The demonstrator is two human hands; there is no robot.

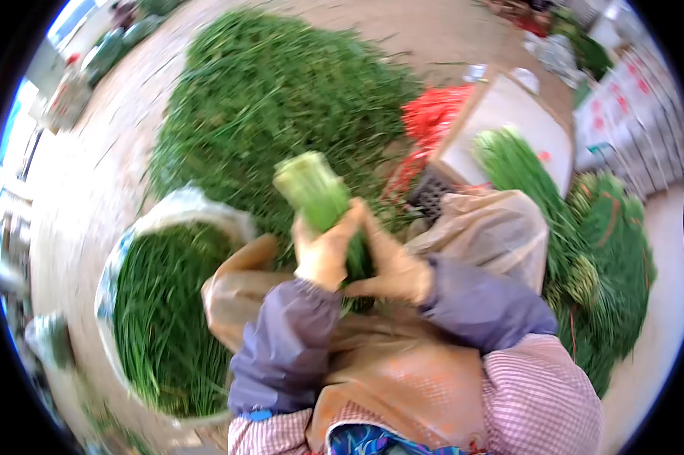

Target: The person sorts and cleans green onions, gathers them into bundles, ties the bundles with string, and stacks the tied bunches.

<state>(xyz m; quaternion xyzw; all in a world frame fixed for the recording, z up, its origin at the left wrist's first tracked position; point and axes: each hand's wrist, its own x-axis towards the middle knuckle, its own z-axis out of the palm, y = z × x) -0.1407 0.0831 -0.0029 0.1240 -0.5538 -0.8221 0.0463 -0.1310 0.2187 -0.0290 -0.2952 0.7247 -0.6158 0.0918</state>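
Observation:
In front of my lap, a bunch of garlic chives (312, 193) is held tilted, its pale cut ends pointing up and away from me. My left hand (323, 246) is closed around the stalks just below the pale part. From the other side my right hand (391, 262) presses against the same bunch, thumb and fingers curved about its green leaves. The lower leaves are partly hidden behind both hands. Motion blurs the hands a little.
A large heap of loose greens (274, 98) covers the floor ahead. At my left stands a lined basket (111, 303) full of chives. Red ties (437, 114) lie beside a white board (509, 121) bearing another bunch (516, 163). Tied bundles (615, 258) are stacked at right.

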